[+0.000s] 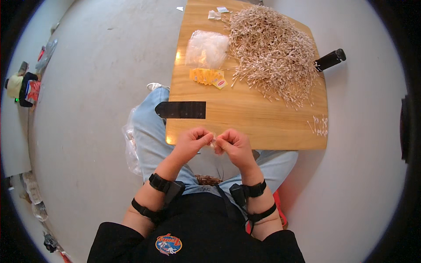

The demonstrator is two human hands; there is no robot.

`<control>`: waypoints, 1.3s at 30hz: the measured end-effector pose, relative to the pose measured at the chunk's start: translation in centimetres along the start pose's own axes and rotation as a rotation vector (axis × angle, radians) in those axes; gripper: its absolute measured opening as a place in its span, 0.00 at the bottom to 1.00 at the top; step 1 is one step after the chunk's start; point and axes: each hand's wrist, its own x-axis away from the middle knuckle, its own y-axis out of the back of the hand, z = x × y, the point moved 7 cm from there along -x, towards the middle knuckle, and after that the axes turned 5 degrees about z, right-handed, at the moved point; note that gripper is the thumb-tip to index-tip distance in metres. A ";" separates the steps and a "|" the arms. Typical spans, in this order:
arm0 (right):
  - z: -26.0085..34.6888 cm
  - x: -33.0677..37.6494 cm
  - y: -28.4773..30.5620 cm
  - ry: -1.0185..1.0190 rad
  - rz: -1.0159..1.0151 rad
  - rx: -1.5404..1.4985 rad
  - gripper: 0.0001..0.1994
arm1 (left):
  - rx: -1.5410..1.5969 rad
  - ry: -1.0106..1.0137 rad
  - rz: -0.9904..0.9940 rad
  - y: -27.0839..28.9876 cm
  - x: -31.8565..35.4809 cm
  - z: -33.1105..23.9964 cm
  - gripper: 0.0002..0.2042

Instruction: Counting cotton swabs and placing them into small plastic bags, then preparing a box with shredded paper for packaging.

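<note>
My left hand point(196, 140) and my right hand point(233, 143) meet just off the table's near edge, above my lap. The fingers of both are pinched on a small clear plastic bag point(214, 143), mostly hidden by the fingertips; what it contains, if anything, I cannot make out. Beyond my hands, a flat black strip point(182, 110) lies across the left edge of the wooden table point(250, 127). Farther off are a fan of yellow cards point(206, 76) and a stack of clear plastic bags point(204, 48). A big heap of cotton swabs point(274, 52) covers the far right.
Several loose swabs point(320, 125) lie at the table's right edge. A black cylindrical object point(331, 60) sticks out past that edge. Small white packets point(214, 15) sit at the far end. By my left leg is a clear plastic bag point(131, 149). A white wall rises on the right.
</note>
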 end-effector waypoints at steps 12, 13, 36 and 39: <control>-2.5 1.3 0.4 -0.109 0.216 -0.286 0.11 | 0.305 0.007 0.394 -3.0 2.2 -2.3 0.07; -3.2 1.7 0.1 -0.135 0.295 -0.299 0.12 | 0.326 0.028 0.517 -3.8 2.5 -2.3 0.07; 1.2 4.9 -3.0 -0.150 0.695 -0.539 0.12 | 0.755 0.175 0.682 -6.0 3.7 2.9 0.11; 0.7 5.3 -3.1 -0.329 0.755 -0.085 0.16 | 0.606 0.203 0.648 -5.1 3.4 3.0 0.10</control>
